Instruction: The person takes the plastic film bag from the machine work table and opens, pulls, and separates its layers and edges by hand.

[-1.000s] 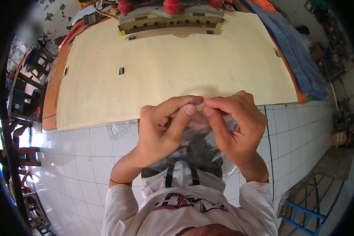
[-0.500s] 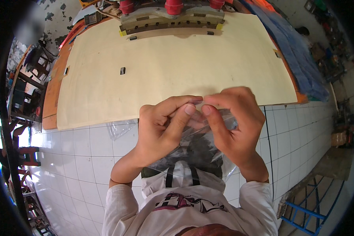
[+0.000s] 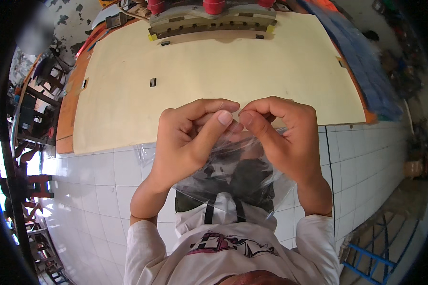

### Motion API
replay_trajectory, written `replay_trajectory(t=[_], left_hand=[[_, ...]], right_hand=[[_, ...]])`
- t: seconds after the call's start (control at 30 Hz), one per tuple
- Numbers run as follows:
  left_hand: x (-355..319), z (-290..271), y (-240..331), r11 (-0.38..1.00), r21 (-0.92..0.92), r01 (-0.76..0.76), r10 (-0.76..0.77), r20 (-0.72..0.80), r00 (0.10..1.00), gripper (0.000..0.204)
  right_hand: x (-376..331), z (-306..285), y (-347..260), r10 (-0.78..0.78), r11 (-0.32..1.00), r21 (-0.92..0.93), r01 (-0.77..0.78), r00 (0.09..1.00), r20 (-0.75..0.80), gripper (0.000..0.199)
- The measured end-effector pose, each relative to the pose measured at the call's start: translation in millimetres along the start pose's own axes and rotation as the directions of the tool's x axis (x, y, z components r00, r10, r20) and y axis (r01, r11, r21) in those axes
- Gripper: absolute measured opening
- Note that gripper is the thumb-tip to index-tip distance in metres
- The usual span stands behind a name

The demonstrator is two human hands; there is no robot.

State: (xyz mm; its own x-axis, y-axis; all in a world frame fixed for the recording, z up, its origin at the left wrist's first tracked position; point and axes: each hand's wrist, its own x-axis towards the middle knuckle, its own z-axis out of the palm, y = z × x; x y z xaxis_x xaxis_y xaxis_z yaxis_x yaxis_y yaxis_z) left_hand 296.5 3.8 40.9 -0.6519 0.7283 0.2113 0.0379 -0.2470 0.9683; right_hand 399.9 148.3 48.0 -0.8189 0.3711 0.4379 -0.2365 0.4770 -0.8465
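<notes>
A clear plastic bag [image 3: 223, 164] hangs from my fingers over my lap, thin and see-through. My left hand [image 3: 190, 130] pinches it near the top, thumb against curled fingers. Close beside it, my right hand [image 3: 285, 130] has thumb and forefinger pressed together on the plastic. The two sets of fingertips almost meet, just in front of the table's near edge. Where exactly the bag's rim lies between them is hard to make out.
Pale yellow sheeting covers the table [image 3: 114, 104]. A metal machine bar [image 3: 214, 26] with red fittings stands at its back. Small dark pieces [image 3: 153, 82] lie on the sheet. Blue cloth [image 3: 366, 61] drapes the right edge, and a blue metal frame [image 3: 373, 256] stands lower right.
Both hands have risen a little in the view, still with the plastic between them. My left hand has drifted slightly left, and the fingertips have parted a little at the top.
</notes>
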Motion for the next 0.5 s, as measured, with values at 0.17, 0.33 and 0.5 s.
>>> replay_trajectory(t=[0.17, 0.33, 0.5], left_hand=[[1.3, -0.5, 2.5, 0.992, 0.123, -0.011, 0.011, -0.003, 1.000, 0.018], [-9.8, -0.7, 12.2, 0.946, 0.302, -0.122, 0.141, -0.042, 0.989, 0.016], [-14.1, -13.2, 17.9, 0.955, 0.226, -0.194, 0.218, -0.085, 0.972, 0.015]], right_hand=[[4.4, -4.7, -1.0, -0.038, 0.997, -0.060, 0.041, 0.998, 0.048, 0.013], [-5.8, -30.9, 2.9, -0.202, 0.934, -0.289, 0.211, 0.978, 0.059, 0.019], [-33.4, -84.5, 30.5, -0.136, 0.937, -0.337, 0.088, 0.983, -0.121, 0.031]])
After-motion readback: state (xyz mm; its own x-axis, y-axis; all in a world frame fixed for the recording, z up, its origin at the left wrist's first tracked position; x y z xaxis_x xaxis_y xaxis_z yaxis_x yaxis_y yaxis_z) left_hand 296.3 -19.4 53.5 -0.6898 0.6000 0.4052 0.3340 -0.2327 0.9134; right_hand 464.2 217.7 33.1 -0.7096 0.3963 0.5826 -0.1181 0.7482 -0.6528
